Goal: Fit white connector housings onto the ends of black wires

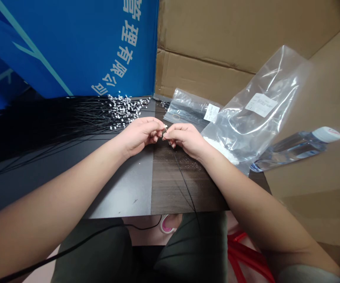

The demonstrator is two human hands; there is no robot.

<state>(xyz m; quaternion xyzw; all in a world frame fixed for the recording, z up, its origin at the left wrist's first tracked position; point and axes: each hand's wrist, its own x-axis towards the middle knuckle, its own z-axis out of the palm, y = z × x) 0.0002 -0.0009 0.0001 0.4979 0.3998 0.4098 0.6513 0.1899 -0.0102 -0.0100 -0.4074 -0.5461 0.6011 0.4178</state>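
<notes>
My left hand (140, 135) pinches a small white connector (165, 127) between thumb and fingertips, above the middle of the table. Close beside it, my right hand (186, 138) is closed on a thin black cable (184, 181) near its end. From the right fingertips the cable runs down over the table's front edge toward my lap. The fingers partly cover the place where cable and connector come together, so I cannot tell how they are joined. To the left lies a large bundle of black cables (90, 114) with white connectors (124, 108) on their ends.
A flat plastic bag (184, 108) with a label lies at the back. A large clear bag (255, 114) holding white pieces stands on the right, beside a water bottle (296, 149). Cardboard (217, 35) and a blue panel (99, 39) enclose the dark table (170, 196). A red stool (246, 255) is below.
</notes>
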